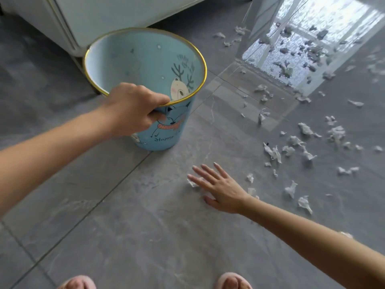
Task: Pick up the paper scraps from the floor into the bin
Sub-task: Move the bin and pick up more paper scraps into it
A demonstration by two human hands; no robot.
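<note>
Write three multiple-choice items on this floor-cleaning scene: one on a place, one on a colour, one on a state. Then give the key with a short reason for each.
1. Where do most paper scraps lie?
A. Inside the bin
B. On the floor, on the right-hand side
C. On the slippers

2. What colour is the bin's rim?
A. Gold
B. Red
C. Black

3. What is the left hand doing?
A. Lying flat on the floor
B. Gripping the near rim of the blue bin
C. Holding a scrap

Key: 1 B, the scraps are scattered over the grey tiles to the right of the bin. 2 A, a gold band rings the top. 3 B, its fingers curl over the rim, while the right hand is spread open low over the floor.
</note>
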